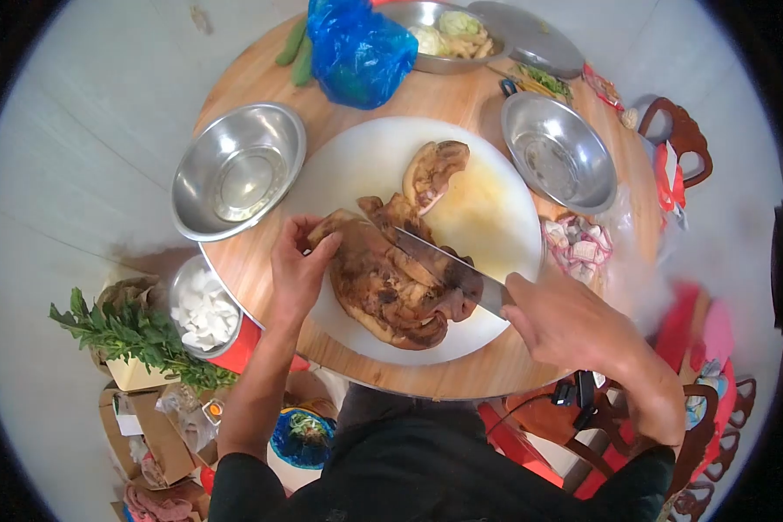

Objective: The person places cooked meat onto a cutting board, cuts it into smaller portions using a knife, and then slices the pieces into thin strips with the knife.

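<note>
A large browned piece of meat [365, 291], which looks like a pig's head with a snout at its right end, lies on the round white cutting board [496, 226]. My left hand [300, 265] grips its upper left edge between thumb and fingers. In my right hand [552, 317] is a kitchen knife [439, 258], its handle hidden by the fingers. The long blade slants up to the left across the upper side of the meat. A smaller cut piece of meat [435, 174] rests farther back on the board, beside yellowish juice stains.
Metal basins [239, 170] [557, 152] flank the board. Behind it are a blue plastic bag [357, 56] and a bowl of vegetables [452, 39]. A checked cloth [578, 244] lies at right. White pieces fill a bucket [204, 309] below the table's left edge, near leafy greens [139, 335].
</note>
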The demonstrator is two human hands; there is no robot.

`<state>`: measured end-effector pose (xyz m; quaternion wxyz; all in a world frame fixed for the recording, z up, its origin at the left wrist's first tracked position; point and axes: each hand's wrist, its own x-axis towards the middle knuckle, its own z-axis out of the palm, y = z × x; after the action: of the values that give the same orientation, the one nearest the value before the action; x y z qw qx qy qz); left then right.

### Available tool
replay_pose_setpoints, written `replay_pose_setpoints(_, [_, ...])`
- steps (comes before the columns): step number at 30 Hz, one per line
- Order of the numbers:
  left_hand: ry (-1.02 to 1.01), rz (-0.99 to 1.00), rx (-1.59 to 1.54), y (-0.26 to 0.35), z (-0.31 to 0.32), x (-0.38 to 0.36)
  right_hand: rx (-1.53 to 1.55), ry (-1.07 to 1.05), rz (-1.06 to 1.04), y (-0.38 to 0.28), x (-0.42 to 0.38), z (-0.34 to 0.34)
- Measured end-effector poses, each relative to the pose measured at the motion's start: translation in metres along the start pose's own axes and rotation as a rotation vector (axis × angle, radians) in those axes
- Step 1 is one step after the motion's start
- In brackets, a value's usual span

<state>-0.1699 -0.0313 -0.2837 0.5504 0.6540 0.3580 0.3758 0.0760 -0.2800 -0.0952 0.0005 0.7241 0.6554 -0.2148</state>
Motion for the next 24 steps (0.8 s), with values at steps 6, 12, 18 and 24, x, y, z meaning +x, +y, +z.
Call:
replay_pose_setpoints(6, [0.057,0.040,0.077,-0.001,0.004,0.001,-0.076,0.003,-0.013,0.000,0.008,0.034])
replay_pose_setpoints(12, [0.079,0.030,0.242,0.002,0.003,-0.002,0.017,0.057,0.054,-0.015,0.010,0.060])
replay_pose_setpoints(18, [0.105,0.077,0.151,0.000,0.002,-0.003,0.091,0.196,0.037,-0.010,0.028,0.098])
replay_pose_setpoints(24, [0.117,0.065,0.205,-0.013,-0.008,-0.004,0.127,0.131,0.044,-0.002,0.023,0.076])
